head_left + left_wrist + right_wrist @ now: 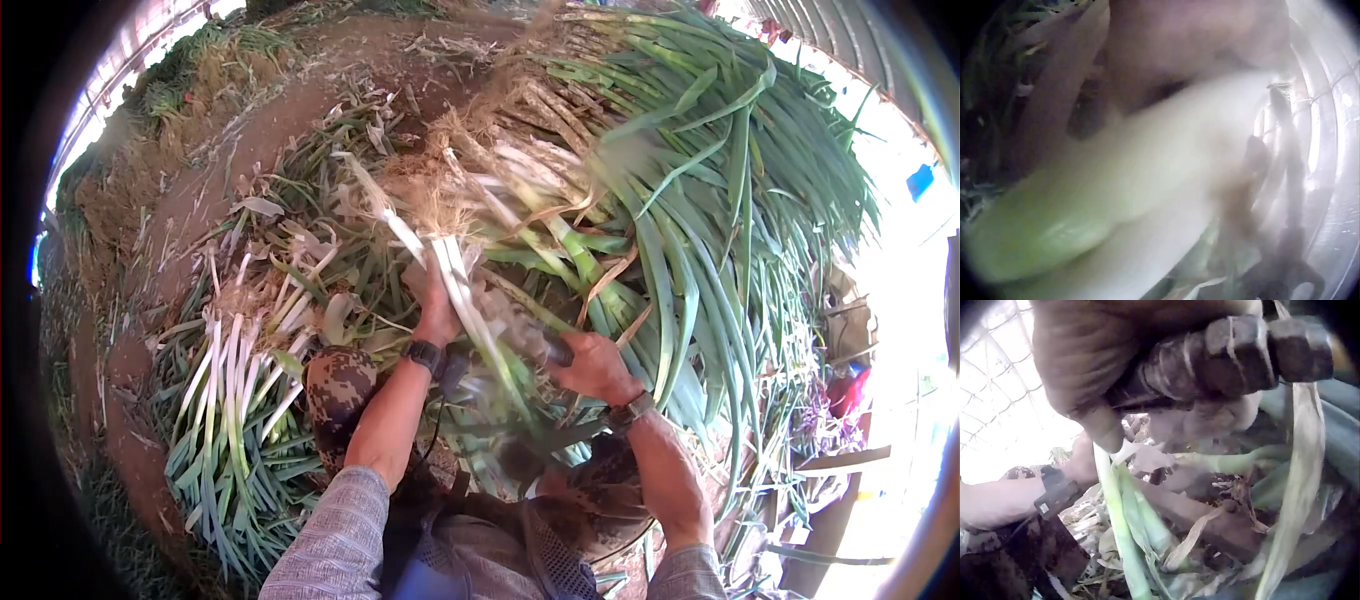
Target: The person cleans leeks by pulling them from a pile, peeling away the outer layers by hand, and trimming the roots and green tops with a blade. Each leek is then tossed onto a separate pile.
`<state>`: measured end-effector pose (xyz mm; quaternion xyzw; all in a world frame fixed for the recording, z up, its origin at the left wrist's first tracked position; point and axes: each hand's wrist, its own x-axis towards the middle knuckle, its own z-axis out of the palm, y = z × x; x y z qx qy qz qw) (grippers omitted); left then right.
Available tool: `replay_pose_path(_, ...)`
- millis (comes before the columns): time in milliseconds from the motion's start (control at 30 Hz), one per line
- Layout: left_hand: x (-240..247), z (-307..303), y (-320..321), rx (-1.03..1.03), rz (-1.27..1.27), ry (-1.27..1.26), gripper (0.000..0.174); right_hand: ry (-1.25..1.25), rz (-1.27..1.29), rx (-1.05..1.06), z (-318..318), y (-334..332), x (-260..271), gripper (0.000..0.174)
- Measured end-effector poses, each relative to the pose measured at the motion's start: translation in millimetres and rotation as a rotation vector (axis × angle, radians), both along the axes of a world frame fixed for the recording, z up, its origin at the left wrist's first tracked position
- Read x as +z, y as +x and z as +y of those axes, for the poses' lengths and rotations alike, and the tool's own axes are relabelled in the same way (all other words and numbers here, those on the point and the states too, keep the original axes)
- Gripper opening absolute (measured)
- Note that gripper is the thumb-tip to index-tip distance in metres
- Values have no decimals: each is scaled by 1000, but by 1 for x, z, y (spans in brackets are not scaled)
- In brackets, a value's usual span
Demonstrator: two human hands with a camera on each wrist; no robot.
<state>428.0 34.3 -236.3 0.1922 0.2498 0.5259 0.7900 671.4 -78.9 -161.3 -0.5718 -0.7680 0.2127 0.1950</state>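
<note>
The left hand [437, 308] is curled around a few white onion stalks [462, 288], their roots pointing away from the person and their green ends near the lap. The right hand [598, 369], just beside, has its fingers closed around a dark ribbed tool [1210, 359]. Beyond the hands, on the right, lies a big heap of leafy onions [740, 170]; left of the knee [340, 395] lie clean white stalks [235, 365].
</note>
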Motion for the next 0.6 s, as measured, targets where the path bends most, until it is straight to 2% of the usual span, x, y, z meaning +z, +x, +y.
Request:
replay_pose_path(33,-4,0,1,-4,3,-4,81,7,-37,-25,1,2,-5,35)
replay_pose_path(100,3,-2,7,162,41,-97,84,16,-77,-54,0,3,-6,34)
replay_pose_path(167,-23,8,1,125,52,-58,87,63,-23,-63,-2,2,-2,35)
replay_pose_path(267,-24,15,2,49,-9,49,91,84,-34,-95,-5,9,-10,39)
replay_pose_path(333,-3,15,4,-141,-132,191,90,40,24,-111,-5,16,-8,40)
replay_pose_path(367,37,0,10,-57,-115,269,88,-7,86,-117,-8,18,-8,42)
replay_pose_path(433,28,25,11,254,-32,12,78,7,84,-152,-10,19,-4,43)
replay_pose_path(467,-4,41,10,466,118,19,72,-15,59,-181,-13,19,3,44)
replay_pose_path(500,-34,44,2,403,340,56,64,-37,35,-213,-14,20,8,45)
replay_pose_path(567,-51,28,41,860,807,127,46,-118,-26,-217,-14,30,-2,45)
replay_pose_path(600,-53,17,45,926,943,232,38,-142,-156,-175,-16,35,-7,48)
